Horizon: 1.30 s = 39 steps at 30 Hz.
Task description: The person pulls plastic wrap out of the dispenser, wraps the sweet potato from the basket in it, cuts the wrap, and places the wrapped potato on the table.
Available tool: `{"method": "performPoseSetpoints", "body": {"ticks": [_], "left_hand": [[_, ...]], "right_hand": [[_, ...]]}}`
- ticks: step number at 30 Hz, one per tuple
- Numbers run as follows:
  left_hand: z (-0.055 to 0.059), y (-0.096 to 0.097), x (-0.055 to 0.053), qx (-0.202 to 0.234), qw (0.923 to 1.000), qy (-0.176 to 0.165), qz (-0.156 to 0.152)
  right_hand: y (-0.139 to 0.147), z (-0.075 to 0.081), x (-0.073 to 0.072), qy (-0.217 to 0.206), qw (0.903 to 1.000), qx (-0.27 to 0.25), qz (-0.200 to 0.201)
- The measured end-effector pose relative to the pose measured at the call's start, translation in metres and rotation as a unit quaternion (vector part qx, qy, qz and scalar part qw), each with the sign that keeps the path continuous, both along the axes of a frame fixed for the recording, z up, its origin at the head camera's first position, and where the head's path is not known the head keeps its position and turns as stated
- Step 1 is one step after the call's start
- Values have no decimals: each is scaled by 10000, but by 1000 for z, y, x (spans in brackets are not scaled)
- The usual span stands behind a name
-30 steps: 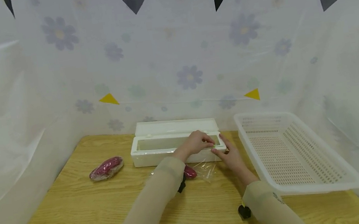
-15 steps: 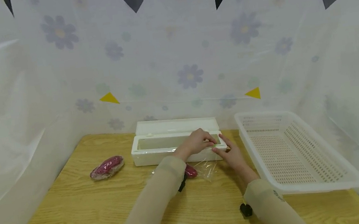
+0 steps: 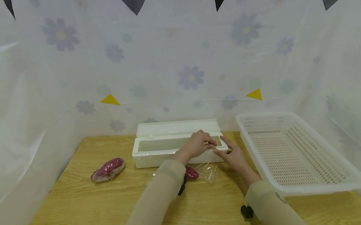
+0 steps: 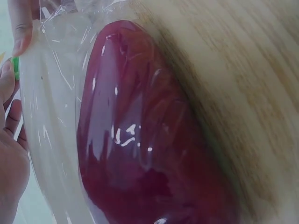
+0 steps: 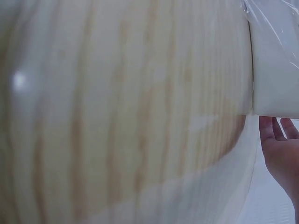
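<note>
A long white cling film dispenser box stands at the back of the table with its lid raised. My left hand reaches to the box's front rim near its right end; thumb and finger pinch a small green slide cutter. My right hand grips the right end of the box, thumb at the front and fingers round the end. Clear film hangs over the front onto the table. On or under this film lies a smooth purplish-red elongated vegetable, partly hidden by my left forearm in the head view.
A second purplish-red elongated vegetable, wrapped in film, lies at the left of the wooden table. At the right stands a white perforated plastic basket. White patterned sheeting encloses the back and sides.
</note>
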State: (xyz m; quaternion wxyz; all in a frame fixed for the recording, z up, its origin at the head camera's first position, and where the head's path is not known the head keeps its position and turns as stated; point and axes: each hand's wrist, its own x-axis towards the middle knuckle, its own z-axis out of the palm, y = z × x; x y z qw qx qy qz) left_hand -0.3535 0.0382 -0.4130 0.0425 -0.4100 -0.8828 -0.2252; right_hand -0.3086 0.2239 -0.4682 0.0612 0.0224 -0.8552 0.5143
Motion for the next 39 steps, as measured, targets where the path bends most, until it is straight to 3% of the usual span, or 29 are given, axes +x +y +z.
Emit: {"method": "performPoseSetpoints", "body": {"ticks": [11, 19, 24, 31, 39], "left_hand": [[-6, -9, -3, 245, 9982, 487, -259], [-4, -40, -5, 507, 9979, 346, -203], [-8, -54, -2, 496, 9985, 199, -148], [-9, -62, 2, 675, 9974, 260, -11], [-9, -73, 9, 664, 9974, -16, 294]], "right_hand": [[-2, 1, 2, 35, 10000, 29, 30], [2, 7, 1, -41, 9998, 77, -187], [2, 3, 0, -47, 10000, 65, 10], [2, 1, 0, 48, 10000, 69, 12], [1, -1, 0, 223, 9996, 192, -29]]}}
